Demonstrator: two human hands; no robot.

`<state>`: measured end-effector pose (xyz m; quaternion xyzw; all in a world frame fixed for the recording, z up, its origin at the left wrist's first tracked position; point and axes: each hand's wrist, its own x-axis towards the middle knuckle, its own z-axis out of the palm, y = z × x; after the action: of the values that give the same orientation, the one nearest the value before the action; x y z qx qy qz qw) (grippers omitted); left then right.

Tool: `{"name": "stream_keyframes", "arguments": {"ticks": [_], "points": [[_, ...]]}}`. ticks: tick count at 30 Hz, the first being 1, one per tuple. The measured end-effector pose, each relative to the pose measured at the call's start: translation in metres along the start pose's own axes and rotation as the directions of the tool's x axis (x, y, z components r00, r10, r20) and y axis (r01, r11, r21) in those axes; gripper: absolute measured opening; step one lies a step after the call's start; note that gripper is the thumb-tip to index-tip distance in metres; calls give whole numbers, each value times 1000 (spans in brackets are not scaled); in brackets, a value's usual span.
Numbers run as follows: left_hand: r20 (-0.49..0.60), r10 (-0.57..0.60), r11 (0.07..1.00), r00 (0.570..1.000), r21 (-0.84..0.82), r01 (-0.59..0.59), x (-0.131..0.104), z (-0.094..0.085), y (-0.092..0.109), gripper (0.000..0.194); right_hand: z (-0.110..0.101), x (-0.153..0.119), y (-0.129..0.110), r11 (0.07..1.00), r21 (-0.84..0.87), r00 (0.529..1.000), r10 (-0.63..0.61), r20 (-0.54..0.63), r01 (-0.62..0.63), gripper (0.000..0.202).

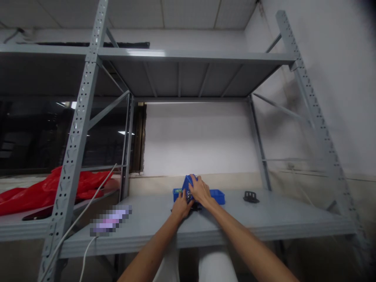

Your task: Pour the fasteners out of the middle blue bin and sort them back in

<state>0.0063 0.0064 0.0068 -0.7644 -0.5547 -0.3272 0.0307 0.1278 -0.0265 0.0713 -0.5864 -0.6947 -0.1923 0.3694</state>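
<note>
Reaching over shelf [264,223]: right hand [199,190] fingers curled over tilted blue bin [217,196]; left hand [181,206] just below-left, grip unclear; bin runs left-right.

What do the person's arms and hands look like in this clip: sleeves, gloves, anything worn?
Both forearms are bare to the bottom edge of the frame, with no sleeves in view. The left hand and right hand are bare: no gloves. No watch or band shows on either wrist; rings are too small to tell.
</note>
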Motion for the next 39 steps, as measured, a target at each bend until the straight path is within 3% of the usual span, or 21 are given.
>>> {"name": "stream_keyframes", "arguments": {"ticks": [8, 20, 39], "points": [[-16, 14, 1000, 1000, 26, -14, 4, 9, -7, 69, 1, -1, -6, 999, -18, 998, -47, -43, 46, 48], [6, -29, 996, 1000, 83, 29, 1, 3, -3, 60, 4, -5, -6, 997, -12, 995, -82, -49, 81, 48], [-21, -60, 989, 998, 133, 62, -2, 2, 1, 51, -12, -8, 5, 986, -8, 986, -168, -9, 168, 47]]}}
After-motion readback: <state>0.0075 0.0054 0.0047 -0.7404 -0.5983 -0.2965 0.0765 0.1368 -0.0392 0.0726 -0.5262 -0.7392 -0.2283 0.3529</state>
